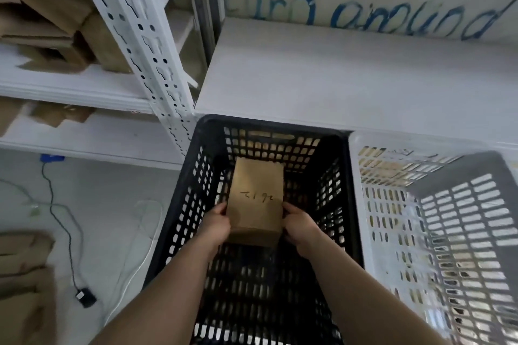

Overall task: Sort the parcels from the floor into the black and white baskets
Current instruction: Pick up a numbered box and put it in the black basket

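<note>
Both hands grip a brown cardboard parcel (256, 202) inside the black basket (179, 221), left hand (217, 223) clasping its left side and right hand (300, 225) its right side, handwriting on the top face. The black basket is perforated plastic with a grid of slots; touching its right wall is the white basket (361, 204), same slotted plastic. Left of the black basket: white perforated metal shelf post (134, 36), flattened cardboard boxes (50, 33) on the shelves, a black cable with plug (85, 296) on the pale floor.
</note>
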A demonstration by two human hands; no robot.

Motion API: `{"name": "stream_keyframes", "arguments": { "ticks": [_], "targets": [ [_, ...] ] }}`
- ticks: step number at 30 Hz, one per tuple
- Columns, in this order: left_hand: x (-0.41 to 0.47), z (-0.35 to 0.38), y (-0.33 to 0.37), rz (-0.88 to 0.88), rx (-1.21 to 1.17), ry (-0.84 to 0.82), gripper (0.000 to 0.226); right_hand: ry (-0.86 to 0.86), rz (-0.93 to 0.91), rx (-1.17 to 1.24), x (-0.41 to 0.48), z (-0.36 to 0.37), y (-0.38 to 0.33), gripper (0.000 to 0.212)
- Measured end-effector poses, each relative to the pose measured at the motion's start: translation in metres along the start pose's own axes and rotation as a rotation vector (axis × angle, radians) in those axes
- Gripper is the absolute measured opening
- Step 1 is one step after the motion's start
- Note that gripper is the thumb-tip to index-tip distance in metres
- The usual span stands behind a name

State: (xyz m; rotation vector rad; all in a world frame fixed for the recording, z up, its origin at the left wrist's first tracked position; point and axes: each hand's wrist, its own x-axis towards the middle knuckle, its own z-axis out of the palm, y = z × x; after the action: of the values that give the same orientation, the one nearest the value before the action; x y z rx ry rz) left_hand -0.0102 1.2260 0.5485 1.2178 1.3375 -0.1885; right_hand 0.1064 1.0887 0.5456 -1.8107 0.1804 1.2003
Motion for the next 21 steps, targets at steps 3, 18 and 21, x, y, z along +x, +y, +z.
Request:
{"name": "stream_keyframes", "arguments": {
  "ticks": [3, 18, 21],
  "targets": [
    [0.02, 0.004, -0.013, 0.002, 0.038, 0.001, 0.051, -0.043, 0.007, 0.019, -0.005, 0.009, 0.006, 0.034],
    [-0.155, 0.041, 0.047, 0.372, -0.215, 0.043, 0.017, 0.087, -0.328, 0.375, -0.173, -0.078, -0.016, 0.031],
    [-0.208, 0.078, 0.052, 0.464, -0.254, 0.004, 0.016, 0.174, -0.384, 0.48, -0.217, -0.121, -0.003, 0.031]
  ]
}}
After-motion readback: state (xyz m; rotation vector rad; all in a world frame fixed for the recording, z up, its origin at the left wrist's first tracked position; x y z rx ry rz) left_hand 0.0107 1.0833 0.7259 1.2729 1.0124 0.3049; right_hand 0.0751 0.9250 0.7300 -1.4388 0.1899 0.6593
